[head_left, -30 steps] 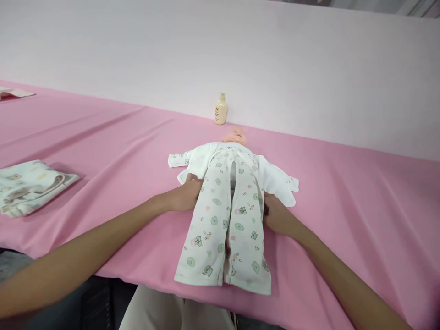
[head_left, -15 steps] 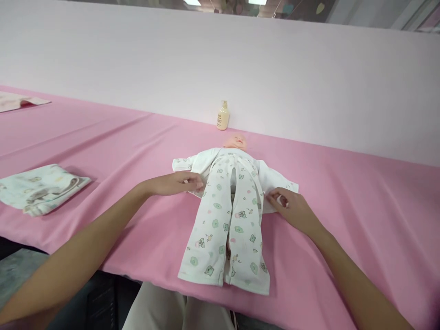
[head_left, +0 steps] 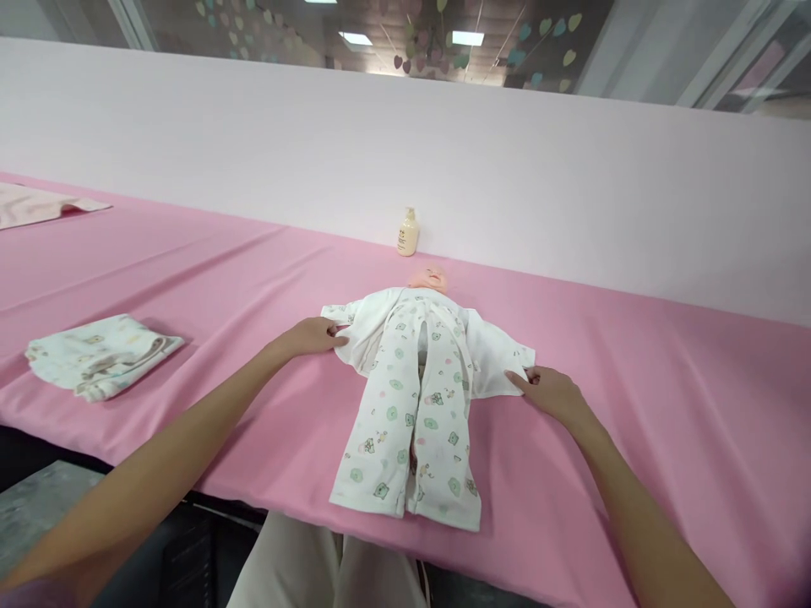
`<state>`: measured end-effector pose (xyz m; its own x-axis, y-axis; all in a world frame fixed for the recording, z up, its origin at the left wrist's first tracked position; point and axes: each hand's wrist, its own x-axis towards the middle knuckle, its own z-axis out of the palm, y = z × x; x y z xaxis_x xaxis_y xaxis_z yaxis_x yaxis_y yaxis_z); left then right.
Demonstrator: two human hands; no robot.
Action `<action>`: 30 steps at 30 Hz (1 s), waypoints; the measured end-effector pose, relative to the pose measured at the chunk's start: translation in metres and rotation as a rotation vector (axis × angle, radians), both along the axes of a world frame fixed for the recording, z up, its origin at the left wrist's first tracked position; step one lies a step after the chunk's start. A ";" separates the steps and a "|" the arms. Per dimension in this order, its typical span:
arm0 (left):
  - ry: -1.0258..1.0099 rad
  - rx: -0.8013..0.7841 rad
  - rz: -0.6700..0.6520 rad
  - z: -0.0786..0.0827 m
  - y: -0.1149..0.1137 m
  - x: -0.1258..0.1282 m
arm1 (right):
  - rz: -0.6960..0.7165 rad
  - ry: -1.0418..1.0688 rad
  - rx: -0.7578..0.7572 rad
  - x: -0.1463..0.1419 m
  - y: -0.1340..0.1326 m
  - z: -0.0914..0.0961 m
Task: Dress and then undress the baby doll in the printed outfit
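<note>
A baby doll (head_left: 433,278) lies on its back with its head toward the wall. Under and around it spreads a white baby shirt (head_left: 498,352), its sleeves out to both sides. White baby trousers (head_left: 391,414) with a green and pink animal print cover the doll's front, legs pointing at me. At the shirt's left side, my left hand (head_left: 315,335) pinches the edge of the cloth. My right hand (head_left: 550,390) pinches the shirt's edge at the lower right. The doll's body and limbs are hidden by the clothes.
A cream pump bottle (head_left: 408,234) stands by the white wall (head_left: 253,143). Folded printed cloth (head_left: 105,355) lies at the left, and a pale pink cloth (head_left: 38,205) farther back. The pink table cover (head_left: 266,447) has wrinkles and ends near my knees.
Both hands have moved outward from beside the trousers to the shirt's side edges and now grip them. The shirt's sides are spread wider. The view has tilted up slightly.
</note>
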<state>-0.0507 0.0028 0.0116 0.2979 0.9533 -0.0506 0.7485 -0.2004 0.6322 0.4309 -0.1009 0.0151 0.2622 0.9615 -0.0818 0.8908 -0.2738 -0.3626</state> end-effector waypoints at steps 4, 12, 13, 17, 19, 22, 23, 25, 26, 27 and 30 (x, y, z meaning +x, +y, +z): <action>-0.158 -0.130 0.042 0.021 -0.001 -0.006 | 0.063 0.305 -0.009 0.001 -0.001 0.023; -0.584 0.080 -0.077 0.087 -0.014 0.085 | 0.419 0.791 0.207 -0.095 0.037 0.083; -0.517 0.063 -0.165 0.091 -0.020 0.099 | 0.519 0.677 0.176 -0.112 0.038 0.082; -0.229 -0.043 -0.460 0.091 -0.051 0.118 | 0.790 0.375 0.046 -0.142 0.030 0.069; -0.182 -0.048 -0.571 0.085 -0.060 0.109 | 0.761 0.409 0.086 -0.132 0.025 0.064; -0.220 0.026 -0.468 0.075 -0.052 0.095 | 0.621 0.496 0.162 -0.105 0.032 0.063; -0.241 0.060 -0.372 0.072 -0.044 0.093 | 0.551 0.514 0.191 -0.097 0.038 0.064; -0.249 0.115 -0.176 0.069 -0.020 0.095 | 0.407 0.502 0.267 -0.088 0.054 0.065; -0.225 0.126 -0.099 0.069 -0.006 0.099 | 0.353 0.473 0.301 -0.087 0.063 0.065; -0.176 0.122 -0.045 0.069 0.009 0.104 | 0.314 0.432 0.327 -0.089 0.073 0.066; 0.039 0.074 0.025 0.071 0.046 0.124 | 0.268 0.274 0.288 -0.104 0.104 0.067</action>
<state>0.0733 0.0491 0.0822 0.2729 0.9620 0.0090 0.7775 -0.2260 0.5869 0.3267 0.0027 0.0817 0.0076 0.9861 0.1660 0.7771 0.0987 -0.6216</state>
